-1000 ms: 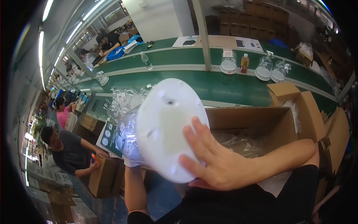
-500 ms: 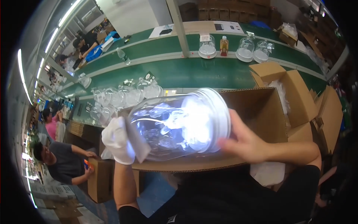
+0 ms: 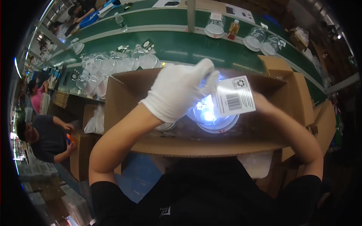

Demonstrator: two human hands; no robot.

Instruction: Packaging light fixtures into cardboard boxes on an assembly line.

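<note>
A lit clear dome lamp (image 3: 206,115) with a round white base is held upright inside the open cardboard carton (image 3: 181,148). My left hand (image 3: 175,90), in a white glove, is closed around the lamp's top from above. A white printed card (image 3: 234,95) with a barcode hangs on the lamp's right side. Just beyond the card is my bare right hand (image 3: 264,104), blurred, its fingers hidden behind it. Part of another pale round base (image 3: 165,126) shows low in the carton, under my left wrist.
Several clear domes (image 3: 109,64) cluster on the green bench (image 3: 181,47) at the far left. More domes (image 3: 253,38) and an amber bottle (image 3: 233,29) stand on the shelf behind. Open carton flaps (image 3: 298,90) rise at right. A co-worker (image 3: 47,137) handles a box at left.
The lamp has gone from lying sideways above the carton to upright inside it. My left hand has moved to its top; my right hand has left its base for the card's side.
</note>
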